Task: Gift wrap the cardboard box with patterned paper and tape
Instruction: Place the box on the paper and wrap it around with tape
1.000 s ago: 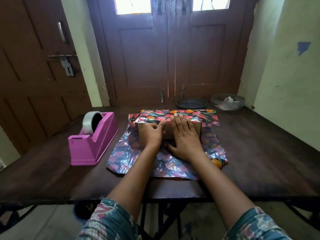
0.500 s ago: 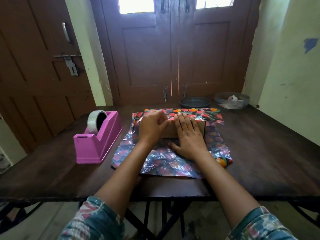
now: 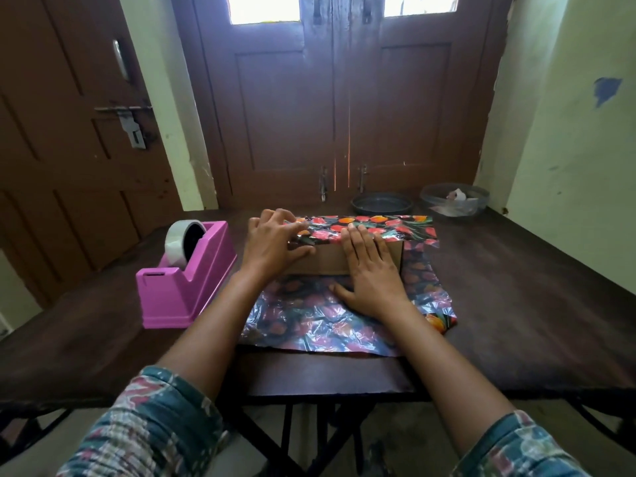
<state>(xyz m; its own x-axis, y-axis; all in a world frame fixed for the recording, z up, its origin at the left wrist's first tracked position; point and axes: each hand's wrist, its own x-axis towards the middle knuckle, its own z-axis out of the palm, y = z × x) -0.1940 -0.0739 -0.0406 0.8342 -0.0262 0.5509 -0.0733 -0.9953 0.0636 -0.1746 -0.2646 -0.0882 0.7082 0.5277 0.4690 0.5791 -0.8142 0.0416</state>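
**A:** Where's the box?

**B:** The cardboard box (image 3: 327, 263) sits on the far half of the patterned paper (image 3: 309, 325), in the middle of the worktop (image 3: 523, 304). Its brown near face is bare. The paper's far flap is folded up and over its top.

**A:** Left hand?

**B:** The left hand (image 3: 272, 244) is at the box's top left corner. Its grip is curled over that flap, with the thumb lying along the near face.

**A:** And the right?

**B:** The right hand (image 3: 373, 275) lies flat, grip unclenched. The fingers are straight and side by side up the near face, tips reaching the flap's edge. The heel of the palm is down on the paper in front of the box.

**A:** Tape?

**B:** A pink tape dispenser (image 3: 179, 290) carrying its tape roll (image 3: 177, 241) stands just left of the paper, apart from both hands. At the far edge a dark pan (image 3: 381, 203) and a clear bowl (image 3: 454, 201) sit side by side.
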